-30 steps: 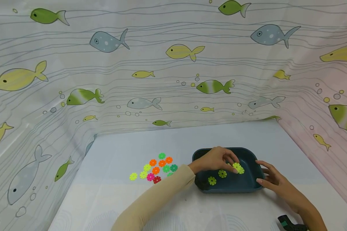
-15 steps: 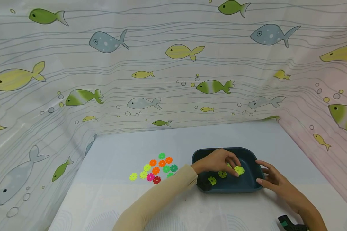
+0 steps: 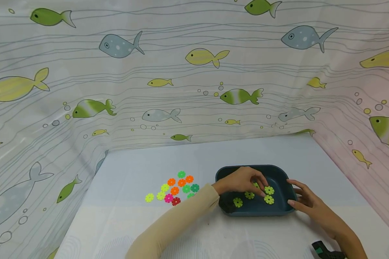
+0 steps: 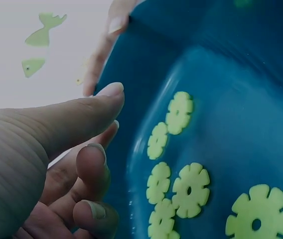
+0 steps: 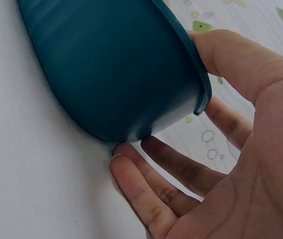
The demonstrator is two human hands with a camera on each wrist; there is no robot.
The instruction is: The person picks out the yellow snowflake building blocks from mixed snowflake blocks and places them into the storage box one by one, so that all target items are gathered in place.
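A dark blue-green plastic tray stands on the right half of the table. Several yellow-green flower-shaped discs lie on its floor. Over the tray's middle hovers my left hand, thumb and fingertips apart, with nothing seen between them. In the left wrist view, its thumb points toward discs lying just beyond the fingertips. My right hand holds the tray's right end. As the right wrist view shows, the thumb is at the rim and fingers touch the outer wall low down.
Loose flower discs in orange, green, yellow, pink and red lie left of the tray, some near the left sleeve. A black device sits by the right forearm. Fish-printed sheeting walls the table's back and sides.
Yellow-green discs that overlapped at my left fingertips now lie apart on the tray floor, let go. The left hand has shifted only slightly. My right hand stays on the tray.
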